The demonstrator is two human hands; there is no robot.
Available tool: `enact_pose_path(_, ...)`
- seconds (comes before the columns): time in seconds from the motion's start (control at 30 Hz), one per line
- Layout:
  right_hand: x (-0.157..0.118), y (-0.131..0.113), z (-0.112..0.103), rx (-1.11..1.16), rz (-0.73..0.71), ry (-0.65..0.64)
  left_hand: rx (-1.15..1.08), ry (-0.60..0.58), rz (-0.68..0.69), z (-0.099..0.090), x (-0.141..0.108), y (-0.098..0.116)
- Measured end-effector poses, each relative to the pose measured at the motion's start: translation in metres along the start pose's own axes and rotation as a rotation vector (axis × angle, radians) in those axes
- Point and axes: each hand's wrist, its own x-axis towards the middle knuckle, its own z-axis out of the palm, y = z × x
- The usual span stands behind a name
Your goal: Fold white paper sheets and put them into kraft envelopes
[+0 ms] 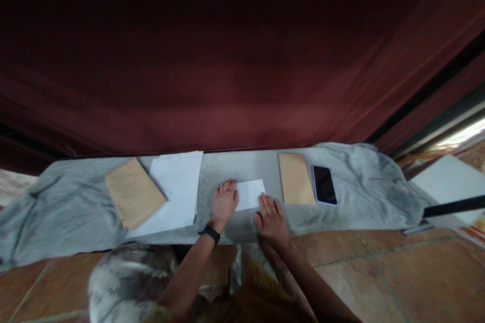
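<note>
A small white piece of paper [250, 194] lies flat on the grey cloth [238, 164] between my hands. My left hand [225, 202], with a black band on the wrist, rests palm down at the paper's left edge, fingers extended. At the paper's lower right corner lies my right hand [272, 217], also palm down with its fingers stretched out. Neither hand grips anything. To the left is a stack of larger white sheets [180, 192]. A brown envelope-like packet [132, 192] overlaps that stack.
Right of my hands lie another brown packet [296, 179] and a phone [325, 184] with a dark screen. A dark red surface [242, 126] rises behind the cloth. Tiled floor [379, 272] shows in front, and a white board-like object [450, 184] sits far right.
</note>
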Motion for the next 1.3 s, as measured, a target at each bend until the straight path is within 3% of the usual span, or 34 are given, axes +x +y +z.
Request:
enact_pose_path(0.27,0.002,-0.003,-0.003,0.008,0.003,0.041,-0.129,-0.026,-0.019,-0.015,0.021,-0.004)
enact_pose_path(0.4,0.001,0.0,-0.003,0.058,0.009,0.047,-0.199,-0.001,-0.031,-0.027,0.019,-0.007)
enact_pose_path(0.53,0.001,0.008,0.0,0.17,0.038,0.097,-0.264,0.125,-0.033,-0.051,0.0,-0.002)
enact_pose_path(0.63,0.0,0.013,0.004,0.288,0.104,0.138,-0.276,0.25,0.141,-0.063,-0.021,0.003)
enact_pose_path(0.7,-0.001,0.014,0.006,0.36,0.15,0.151,-0.253,0.228,0.273,-0.06,-0.034,0.002)
enact_pose_path(0.8,-0.003,0.017,0.01,0.445,0.243,0.19,-0.227,0.131,0.371,-0.04,-0.055,-0.007)
enact_pose_path(0.97,0.003,0.018,0.012,0.583,0.244,0.22,-0.253,0.038,0.342,-0.007,-0.076,-0.027)
enact_pose_path(1.13,0.034,0.001,0.007,0.651,0.136,0.16,-0.419,0.067,0.306,-0.006,-0.074,-0.035)
enact_pose_path(1.3,0.065,-0.027,0.012,0.633,0.021,0.088,-0.423,-0.058,0.433,-0.01,-0.072,-0.032)
